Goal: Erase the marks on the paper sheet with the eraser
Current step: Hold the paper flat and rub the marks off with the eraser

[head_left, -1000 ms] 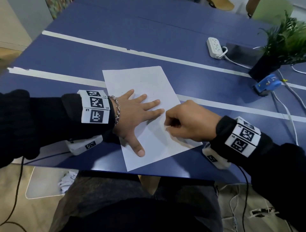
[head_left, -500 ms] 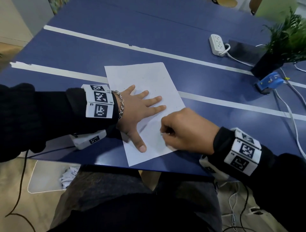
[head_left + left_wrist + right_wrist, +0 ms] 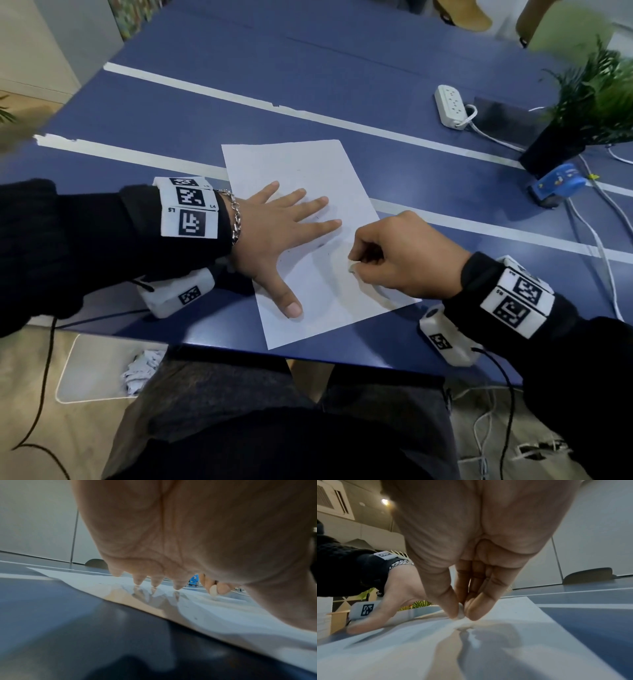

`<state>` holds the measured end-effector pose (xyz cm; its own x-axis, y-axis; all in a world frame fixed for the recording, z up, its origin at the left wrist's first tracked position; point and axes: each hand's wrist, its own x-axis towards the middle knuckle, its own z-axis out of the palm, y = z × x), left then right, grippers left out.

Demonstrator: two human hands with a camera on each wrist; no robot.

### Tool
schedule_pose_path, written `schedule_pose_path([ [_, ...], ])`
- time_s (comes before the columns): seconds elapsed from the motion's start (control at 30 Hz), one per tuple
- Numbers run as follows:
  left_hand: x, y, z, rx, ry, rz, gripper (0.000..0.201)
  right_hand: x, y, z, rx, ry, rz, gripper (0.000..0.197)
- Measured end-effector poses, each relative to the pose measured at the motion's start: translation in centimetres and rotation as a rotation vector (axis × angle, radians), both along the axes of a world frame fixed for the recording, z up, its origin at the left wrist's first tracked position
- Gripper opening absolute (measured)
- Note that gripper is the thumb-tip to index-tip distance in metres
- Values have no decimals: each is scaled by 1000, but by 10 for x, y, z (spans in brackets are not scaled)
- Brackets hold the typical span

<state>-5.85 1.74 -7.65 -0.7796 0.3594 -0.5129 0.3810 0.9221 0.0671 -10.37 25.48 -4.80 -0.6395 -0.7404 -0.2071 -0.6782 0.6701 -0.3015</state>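
Note:
A white paper sheet [image 3: 301,164] lies on the blue table [image 3: 171,113] near its front edge. My left hand [image 3: 284,233] lies flat on the sheet with fingers spread, pressing it down. Faint dark marks [image 3: 321,245] show on the paper just right of that hand. My right hand [image 3: 394,260] pinches a small white eraser [image 3: 352,266] between thumb and fingertips, its tip on the paper's right part. The right wrist view shows the eraser [image 3: 460,613] touching the sheet [image 3: 513,615]; in the left wrist view the eraser [image 3: 213,590] sits beyond my spread fingertips [image 3: 155,583].
A white power strip [image 3: 450,106] with cables, a potted plant [image 3: 582,113] and a blue tape dispenser [image 3: 555,183] stand at the far right. White tape stripes [image 3: 308,114] cross the table. Below the table's front edge are my lap and a white tray [image 3: 92,370] on the floor.
My right hand with the eraser has slid back and forth over the sheet's right part, first toward me and left, then slightly away. The left hand stays flat on the paper.

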Motion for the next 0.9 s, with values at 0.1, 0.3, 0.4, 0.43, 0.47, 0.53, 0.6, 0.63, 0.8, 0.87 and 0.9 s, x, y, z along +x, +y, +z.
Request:
schedule_pose_path([
  [0.1, 2, 1, -2, -20, -24, -16, 147, -1, -13, -2, -29, 24, 5, 7],
  [0.3, 1, 3, -2, -68, 3, -25, 149, 29, -25, -8, -13, -26, 147, 8],
  [0.4, 2, 2, -4, -64, 13, -27, 149, 26, -26, -8, 3, -42, 196, 4],
  [0.43, 2, 1, -5, -59, 21, -28, 148, 18, -26, -8, -6, -9, 153, 4],
  [0.47, 2, 1, -5, -56, 28, -29, 148, 11, -27, -8, -16, 30, 108, 5],
  [0.53, 4, 0, -4, -55, 27, -26, 147, 8, -31, -7, -25, 75, 67, 5],
  [0.6, 3, 0, -4, -42, 23, -20, 148, 24, -37, -7, -44, 60, 154, 7],
  [0.63, 3, 0, -5, -39, 24, -19, 148, 36, -41, -6, -25, 37, 219, 7],
  [0.8, 3, 1, -5, -36, 14, -19, 146, 25, -50, -7, -14, 37, 225, 12],
  [0.87, 3, 1, -4, -34, 11, -16, 145, 22, -51, -10, -23, 68, 210, 14],
  [0.9, 4, 1, -3, -34, 7, -13, 145, 26, -52, -10, -20, 64, 235, 13],
])
